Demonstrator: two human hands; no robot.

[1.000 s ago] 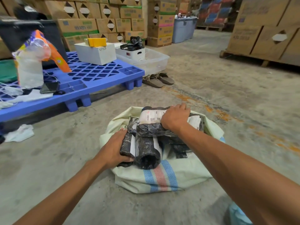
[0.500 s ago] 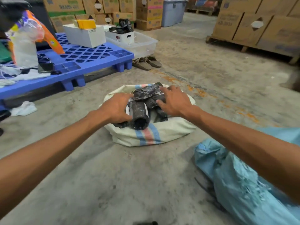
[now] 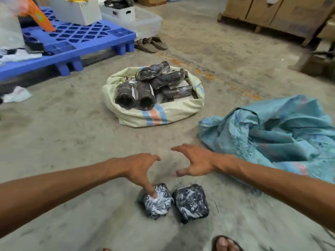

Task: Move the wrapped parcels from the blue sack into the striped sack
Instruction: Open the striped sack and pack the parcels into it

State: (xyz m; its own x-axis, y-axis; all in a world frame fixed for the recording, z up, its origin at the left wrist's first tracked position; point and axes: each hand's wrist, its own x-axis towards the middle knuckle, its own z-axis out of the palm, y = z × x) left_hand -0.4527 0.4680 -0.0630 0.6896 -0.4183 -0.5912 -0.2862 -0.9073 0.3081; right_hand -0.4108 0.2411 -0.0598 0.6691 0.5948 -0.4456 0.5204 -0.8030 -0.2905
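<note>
Concrete floor [image 3: 72, 142]: left hand [image 3: 139, 169] and right hand [image 3: 197, 163] hovered, spread and empty, over two black film-wrapped parcels [image 3: 191, 202]; slick film could slip short of the cream striped sack [image 3: 154, 115].

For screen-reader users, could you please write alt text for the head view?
The open left hand and right hand reach down to two wrapped parcels on the concrete floor, a left finger touching the left parcel. Beyond, the striped sack holds more parcels; the crumpled blue sack lies to its right.
</note>
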